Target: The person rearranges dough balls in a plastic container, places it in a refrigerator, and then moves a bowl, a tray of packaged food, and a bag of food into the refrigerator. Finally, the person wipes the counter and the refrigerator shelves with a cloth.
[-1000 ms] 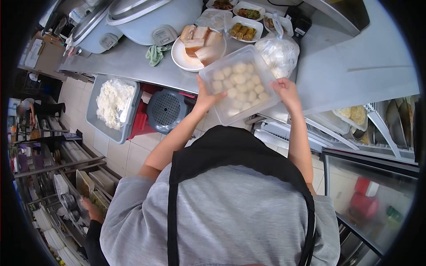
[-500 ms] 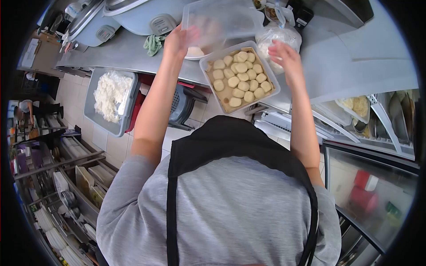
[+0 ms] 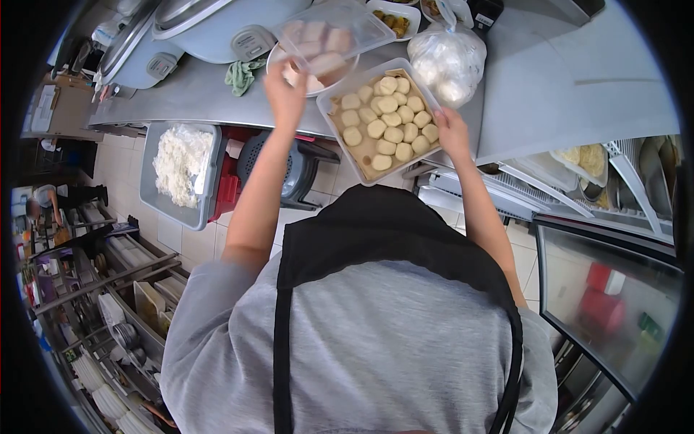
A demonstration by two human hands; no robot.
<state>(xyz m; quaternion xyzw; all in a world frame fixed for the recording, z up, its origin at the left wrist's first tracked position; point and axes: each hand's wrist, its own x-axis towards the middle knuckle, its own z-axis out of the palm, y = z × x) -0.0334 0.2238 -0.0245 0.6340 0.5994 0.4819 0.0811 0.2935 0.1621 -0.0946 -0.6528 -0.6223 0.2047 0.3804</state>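
Observation:
A clear plastic container [image 3: 340, 137], lined with brown paper, holds several pale round dough balls [image 3: 390, 119]. It sits at the counter's front edge and sticks out past it. My right hand [image 3: 454, 132] is closed on its right rim. My left hand [image 3: 286, 92] is up at the near corner of a clear plastic lid [image 3: 365, 29], its fingers closed at the lid's edge. The lid lies tilted over a white bowl [image 3: 353, 74] with pale blocks inside, seen partly through the plastic.
A knotted bag of white stuff [image 3: 448, 65] stands behind the container, beside a dish of food [image 3: 396, 20]. Rice cookers [image 3: 217, 32] and a green cloth [image 3: 241, 77] are at left. Below are a grey tub [image 3: 177, 170], a stool [image 3: 278, 170] and an open fridge door [image 3: 607, 304].
The lid has come down and left onto the bowl, with my left hand at its corner. My right hand has dropped from beside the bag to the container's rim.

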